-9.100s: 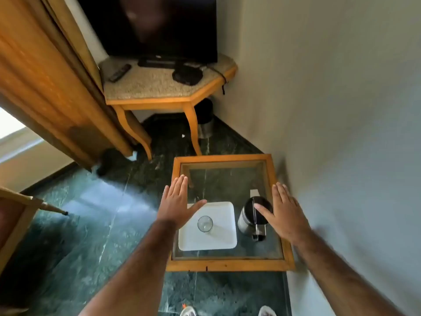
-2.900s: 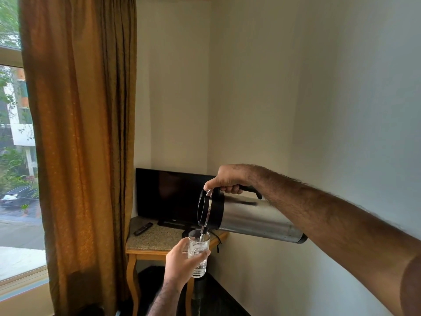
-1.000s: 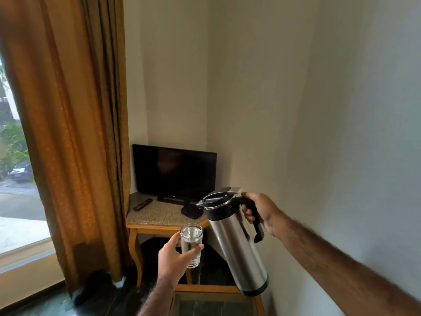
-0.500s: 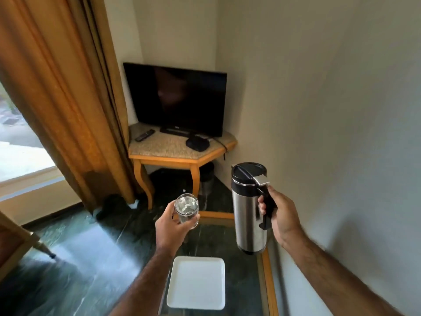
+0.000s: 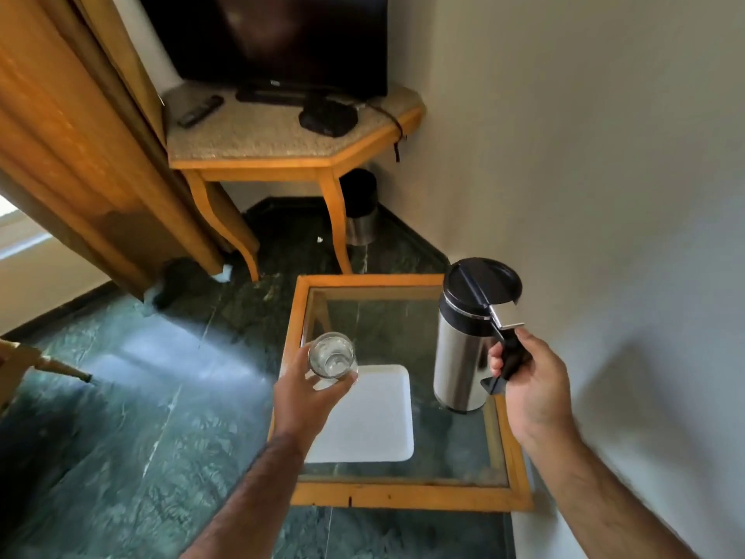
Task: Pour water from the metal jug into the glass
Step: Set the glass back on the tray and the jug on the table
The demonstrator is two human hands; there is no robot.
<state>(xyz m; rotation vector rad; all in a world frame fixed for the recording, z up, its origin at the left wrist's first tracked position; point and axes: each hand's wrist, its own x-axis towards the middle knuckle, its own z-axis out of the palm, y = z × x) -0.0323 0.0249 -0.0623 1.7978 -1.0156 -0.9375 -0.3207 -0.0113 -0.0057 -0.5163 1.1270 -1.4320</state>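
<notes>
The steel jug (image 5: 463, 349) with a black lid stands upright over the right side of the glass-topped table (image 5: 403, 496), its base at or just above the glass. My right hand (image 5: 528, 381) grips its black handle. My left hand (image 5: 306, 393) holds the clear glass (image 5: 332, 355) with water in it, above the left edge of the white tray (image 5: 375, 421). The glass is held upright, apart from the jug.
A wall runs close along the right of the table. Behind stands a wooden corner table (image 5: 282, 135) with a television (image 5: 274, 38), a remote and a black device. A metal bin (image 5: 361, 211) sits under it. Orange curtain (image 5: 76, 127) at left, green marble floor around.
My view has tilted down toward the table. Both hands have lowered: the jug has come down upright to the table's right side, and the glass has moved down over the tray's edge.
</notes>
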